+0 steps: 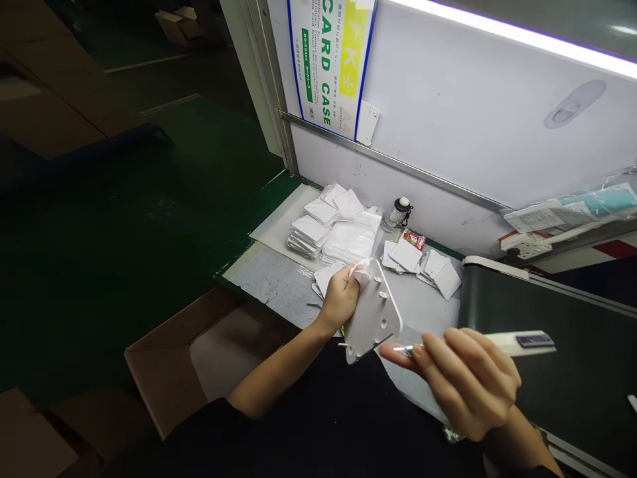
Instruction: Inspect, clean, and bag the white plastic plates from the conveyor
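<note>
My left hand (pixel 340 303) is closed on a white plastic plate (pixel 369 317), which is tilted up and shows small pegs and round holes on its face. A crumpled white scrap, perhaps cloth or film, shows by my thumb. My right hand (pixel 470 385) grips a utility knife (pixel 520 341) with a white handle, its metal tip pointing left. The tip is close to the lower right edge of the plate; whether it touches I cannot tell. Behind my left hand, flat white pieces (pixel 326 277) lie partly hidden on the table.
Stacks of white plates (pixel 311 232) and white plastic bags (pixel 351 236) lie at the back left of the table (pixel 263 275). More white plates (pixel 405 255) lie right of them, near a small bottle (pixel 397 214). A dark conveyor belt (pixel 557 338) runs along the right. An open cardboard box (pixel 166 372) stands lower left.
</note>
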The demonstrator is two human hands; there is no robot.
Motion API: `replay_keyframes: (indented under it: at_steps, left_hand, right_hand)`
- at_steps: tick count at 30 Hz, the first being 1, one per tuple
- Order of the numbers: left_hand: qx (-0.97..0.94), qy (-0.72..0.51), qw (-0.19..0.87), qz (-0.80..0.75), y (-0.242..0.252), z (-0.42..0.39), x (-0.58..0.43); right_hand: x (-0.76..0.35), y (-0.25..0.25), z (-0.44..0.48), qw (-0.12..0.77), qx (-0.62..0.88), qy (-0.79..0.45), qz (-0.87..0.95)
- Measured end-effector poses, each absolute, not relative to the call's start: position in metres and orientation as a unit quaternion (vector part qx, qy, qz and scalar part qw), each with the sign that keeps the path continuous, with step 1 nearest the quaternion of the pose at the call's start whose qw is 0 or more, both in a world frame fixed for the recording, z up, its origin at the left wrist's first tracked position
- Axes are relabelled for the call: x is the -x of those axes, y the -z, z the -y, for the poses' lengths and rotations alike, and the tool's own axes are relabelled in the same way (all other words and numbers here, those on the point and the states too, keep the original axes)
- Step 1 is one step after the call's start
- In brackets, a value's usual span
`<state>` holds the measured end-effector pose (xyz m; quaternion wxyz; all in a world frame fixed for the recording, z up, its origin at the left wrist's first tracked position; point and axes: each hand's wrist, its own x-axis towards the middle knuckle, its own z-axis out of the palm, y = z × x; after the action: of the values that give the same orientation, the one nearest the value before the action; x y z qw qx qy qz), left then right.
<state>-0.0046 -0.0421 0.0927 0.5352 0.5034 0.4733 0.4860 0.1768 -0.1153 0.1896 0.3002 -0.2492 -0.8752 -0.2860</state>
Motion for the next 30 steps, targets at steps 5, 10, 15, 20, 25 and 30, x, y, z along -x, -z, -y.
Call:
replay_keyframes:
  at_steps: [5, 10, 15, 20, 25, 30]
  left_hand:
    - [-0.641, -0.404, 0.47, -0.454, -0.114, 0.036, 0.029]
    - [-0.801, -0.296, 0.401, -0.33, -0.149, 0.034, 0.048]
    - [-0.882, -0.216, 0.362, -0.211, -0.173, 0.034, 0.054]
    - [-0.918, -0.185, 0.313, -0.155, -0.183, 0.036, 0.052]
    - [-0.939, -0.173, 0.26, -0.145, -0.185, 0.037, 0.052]
    - [-0.949, -0.168, 0.223, -0.146, -0.186, 0.038, 0.053]
  right_hand:
    - [-0.183, -0.202, 0.101, 0.378, 0.403, -0.03, 0.833]
    - [-0.195, -0.211, 0.083, 0.276, 0.353, -0.161, 0.879]
    - [-0.194, -0.213, 0.073, 0.265, 0.27, -0.19, 0.906]
    - [-0.187, -0.209, 0.068, 0.256, 0.236, -0.164, 0.923]
    - [-0.184, -0.206, 0.066, 0.246, 0.238, -0.178, 0.923]
    - [-0.181, -0.208, 0.065, 0.232, 0.242, -0.183, 0.924]
